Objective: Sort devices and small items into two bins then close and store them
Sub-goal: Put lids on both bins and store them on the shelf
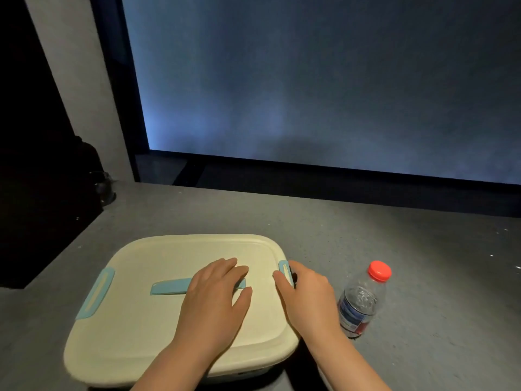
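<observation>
A cream bin [135, 331] stands on the grey counter with its lid on. The lid has a light blue handle [169, 287] across its middle and a light blue latch at each end. My left hand [214, 297] lies flat on the lid, fingers straight, over the right part of the handle. My right hand [307, 297] is at the bin's right end, fingers curled round the right latch [284, 268]. The left latch [95, 294] lies down against the lid's left edge. The bin's contents are hidden.
A clear plastic water bottle [361, 303] with a red cap stands on the counter [423, 263] just right of my right hand. A large dim screen fills the wall behind. A dark glass object [103, 187] sits at the counter's far left corner.
</observation>
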A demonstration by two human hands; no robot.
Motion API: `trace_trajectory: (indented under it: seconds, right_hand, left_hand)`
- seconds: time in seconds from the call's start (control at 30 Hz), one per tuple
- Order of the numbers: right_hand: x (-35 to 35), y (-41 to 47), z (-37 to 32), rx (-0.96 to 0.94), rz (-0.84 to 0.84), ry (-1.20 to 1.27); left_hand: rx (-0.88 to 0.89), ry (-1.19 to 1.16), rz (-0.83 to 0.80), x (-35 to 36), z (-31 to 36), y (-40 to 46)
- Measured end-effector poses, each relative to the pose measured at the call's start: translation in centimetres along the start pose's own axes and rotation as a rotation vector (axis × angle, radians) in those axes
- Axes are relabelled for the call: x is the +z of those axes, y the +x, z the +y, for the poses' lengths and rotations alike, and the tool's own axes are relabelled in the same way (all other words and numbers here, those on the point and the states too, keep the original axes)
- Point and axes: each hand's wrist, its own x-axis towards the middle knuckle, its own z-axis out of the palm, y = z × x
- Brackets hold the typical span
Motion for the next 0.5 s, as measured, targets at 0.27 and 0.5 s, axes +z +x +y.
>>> trace_trajectory:
  seconds: [0.27,0.5]
  right_hand:
    - [0.1,0.4,-0.1,-0.018,-0.099,-0.2]
    - [1.2,-0.5,-2.0,-0.224,0.001,-0.067]
  left_hand:
    - [0.018,-0.01,0.005,-0.1,0.2,-0.1]
    - [-0.141,-0.174,0.304,-4.3,-3.0,-1.4]
